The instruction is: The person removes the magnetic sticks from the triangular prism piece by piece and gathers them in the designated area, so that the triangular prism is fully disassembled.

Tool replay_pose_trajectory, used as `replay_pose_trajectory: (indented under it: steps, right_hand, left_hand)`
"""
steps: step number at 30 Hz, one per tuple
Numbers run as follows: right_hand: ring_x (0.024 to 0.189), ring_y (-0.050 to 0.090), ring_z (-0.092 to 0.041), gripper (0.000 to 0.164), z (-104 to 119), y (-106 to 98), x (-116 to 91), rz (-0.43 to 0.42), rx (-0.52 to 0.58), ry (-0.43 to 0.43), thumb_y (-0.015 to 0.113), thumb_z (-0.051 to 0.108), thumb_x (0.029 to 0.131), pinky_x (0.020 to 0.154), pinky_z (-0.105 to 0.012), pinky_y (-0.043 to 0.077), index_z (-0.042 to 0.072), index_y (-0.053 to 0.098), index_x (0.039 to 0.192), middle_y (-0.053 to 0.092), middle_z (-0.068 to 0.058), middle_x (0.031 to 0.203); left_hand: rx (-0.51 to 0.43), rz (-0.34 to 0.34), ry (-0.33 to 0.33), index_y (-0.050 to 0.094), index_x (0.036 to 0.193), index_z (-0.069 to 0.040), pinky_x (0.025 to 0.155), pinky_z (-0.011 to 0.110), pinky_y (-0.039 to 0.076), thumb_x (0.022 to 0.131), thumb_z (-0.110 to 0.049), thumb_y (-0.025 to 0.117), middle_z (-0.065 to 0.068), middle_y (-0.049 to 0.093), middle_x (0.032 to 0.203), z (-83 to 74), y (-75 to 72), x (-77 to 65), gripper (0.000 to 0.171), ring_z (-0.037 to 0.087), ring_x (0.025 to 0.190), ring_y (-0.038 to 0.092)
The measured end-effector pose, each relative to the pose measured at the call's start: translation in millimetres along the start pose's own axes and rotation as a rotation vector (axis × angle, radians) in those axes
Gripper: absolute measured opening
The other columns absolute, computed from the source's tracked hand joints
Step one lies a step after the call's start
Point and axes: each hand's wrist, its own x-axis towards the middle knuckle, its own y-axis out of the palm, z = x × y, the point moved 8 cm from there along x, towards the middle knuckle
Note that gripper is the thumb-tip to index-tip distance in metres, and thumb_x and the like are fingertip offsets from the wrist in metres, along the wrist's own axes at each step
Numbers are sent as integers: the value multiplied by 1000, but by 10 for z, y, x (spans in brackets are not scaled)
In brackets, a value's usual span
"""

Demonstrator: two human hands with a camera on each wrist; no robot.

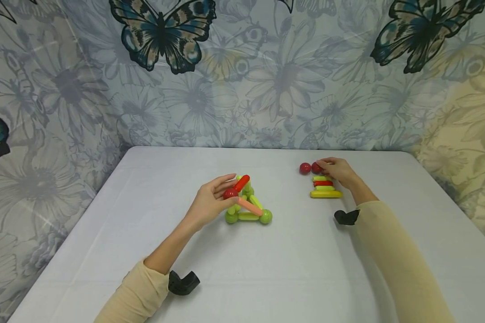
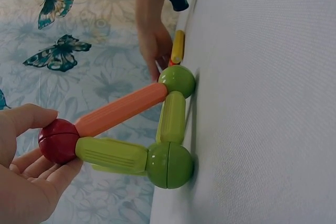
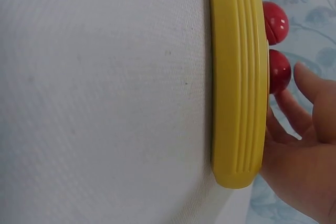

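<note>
My left hand point(image 1: 212, 202) pinches a red ball point(image 2: 58, 141) of a magnetic ball-and-stick frame between thumb and fingers. From that ball an orange stick point(image 2: 123, 108) runs to a green ball point(image 2: 178, 81), and a lime stick point(image 2: 113, 155) to another green ball point(image 2: 169, 165). A red stick point(image 1: 242, 183) also slants up from it. The green base of the frame stands on the white table. At the back right, my right hand point(image 1: 339, 171) has its fingertips right at a loose red ball point(image 3: 279, 72), thumb slightly apart from it in the right wrist view.
A second loose red ball point(image 1: 305, 168) lies just left of the first. In front of them is a row of lime and red sticks, with a yellow stick point(image 1: 325, 194) nearest. The white table point(image 1: 266, 278) meets a butterfly-patterned backdrop point(image 1: 242, 89) at its back edge.
</note>
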Motion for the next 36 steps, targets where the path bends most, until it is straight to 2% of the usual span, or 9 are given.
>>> replay_pose_trajectory:
  steps: [12,15,20,23,25,28,32,36]
  right_hand:
    - [117,43,-36,64,6,-6,0,-16,-31,6,41,41,101,101,-43,38,-5,31,144,43,-26,132]
    - [115,43,-37,63,65,-48,-46,-68,-50,-27,38,42,102,100,-45,39,-5,32,144,42,-27,132]
    - [120,40,-41,64,228,-151,-167,-205,-40,-119,36,46,101,103,-52,36,-4,36,142,40,-27,137]
    - [120,42,-40,63,339,-170,-233,-274,5,-176,37,47,101,101,-50,37,-4,41,139,44,-26,134]
    - [119,44,-39,62,415,-136,-268,-287,48,-219,38,46,101,100,-48,40,-4,44,136,47,-26,131]
    - [116,47,-37,59,515,-21,-320,-266,109,-268,41,46,100,98,-45,42,-3,47,132,49,-25,128]
    - [111,51,-34,59,634,210,-397,-179,162,-309,45,46,99,96,-40,45,-3,49,130,51,-25,126]
    - [103,55,-26,55,740,465,-500,-72,241,-311,49,42,98,87,-29,50,-4,49,130,54,-23,122]
  left_hand:
    - [0,4,-13,46,141,-8,92,27,46,85,-1,71,10,53,135,15,1,9,61,22,124,50]
    - [1,11,-14,47,141,-9,93,28,46,85,-2,71,10,53,135,15,2,13,61,22,123,50]
    - [5,17,-15,46,141,-8,93,28,46,86,-3,70,10,53,135,12,3,18,60,21,123,51]
    - [13,13,-13,47,141,-10,92,28,47,86,-3,70,9,53,135,6,-1,14,60,21,122,51]
    - [18,11,-10,47,141,-9,93,28,46,86,-3,70,10,53,135,7,-2,14,60,22,123,51]
    - [25,12,-4,46,141,-7,94,29,46,86,-3,70,11,53,135,5,-1,15,60,23,123,51]
    - [28,10,-3,46,141,-6,94,28,45,86,-3,70,12,52,135,-21,-1,7,59,24,123,50]
    - [26,8,-4,47,140,-8,93,27,46,86,-2,70,12,52,136,-39,-1,0,59,24,123,51]
